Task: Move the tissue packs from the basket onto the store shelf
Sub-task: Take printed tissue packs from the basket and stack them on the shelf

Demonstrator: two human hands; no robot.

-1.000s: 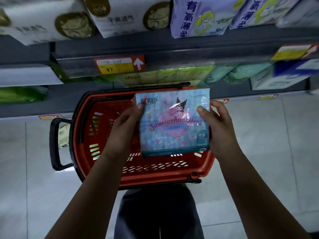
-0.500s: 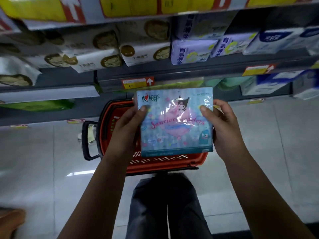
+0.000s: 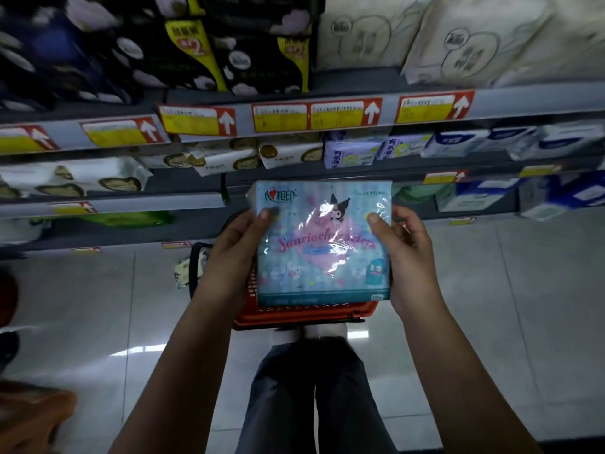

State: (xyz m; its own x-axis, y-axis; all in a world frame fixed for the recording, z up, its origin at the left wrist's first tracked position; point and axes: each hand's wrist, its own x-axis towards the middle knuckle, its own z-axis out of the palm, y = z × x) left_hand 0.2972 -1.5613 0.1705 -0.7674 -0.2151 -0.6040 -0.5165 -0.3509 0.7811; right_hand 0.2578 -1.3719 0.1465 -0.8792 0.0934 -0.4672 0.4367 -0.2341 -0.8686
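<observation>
A light-blue tissue pack (image 3: 322, 247) with pink cartoon print is held flat in front of me, above the red basket (image 3: 301, 314) on the floor. My left hand (image 3: 234, 253) grips its left edge, thumb on top. My right hand (image 3: 409, 253) grips its right edge the same way. The pack hides most of the basket; only its near rim and a black handle (image 3: 196, 273) show. The grey store shelf (image 3: 327, 119) with price tags runs across in front of me.
Shelves hold white, purple and blue packs (image 3: 353, 152) in the middle rows, and black packs (image 3: 209, 44) and white packs (image 3: 474, 37) on the top row. My legs in dark trousers (image 3: 311, 394) stand on the tiled floor behind the basket. An orange object (image 3: 29, 414) lies at bottom left.
The view has tilted upward, bringing higher shelves into sight. Both hands keep hold of the pack, which now covers more of the basket.
</observation>
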